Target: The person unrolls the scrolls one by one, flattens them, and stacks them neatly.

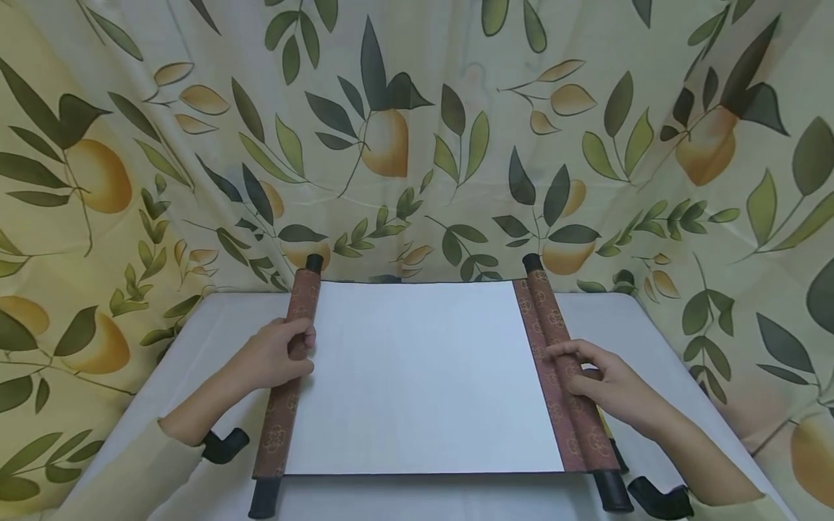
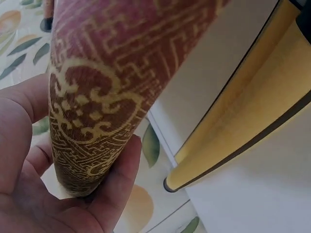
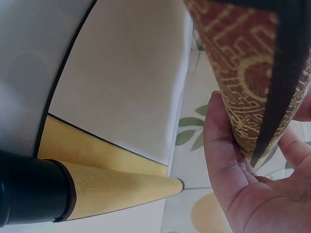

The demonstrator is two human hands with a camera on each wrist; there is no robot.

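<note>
A scroll lies unrolled on the white table, with blank white paper stretched between two rolls of red-brown patterned brocade. My left hand grips the left roll near its middle; the left wrist view shows my fingers curled under the brocade. My right hand holds the right roll, and my thumb and palm wrap it in the right wrist view. Both rolls end in black knobs.
A cloth printed with leaves and orange fruit hangs behind and at both sides of the table. Black wrist mounts sit by each forearm. The scroll's near edge lies close to the table front. A yellow roller with a black cap shows in the right wrist view.
</note>
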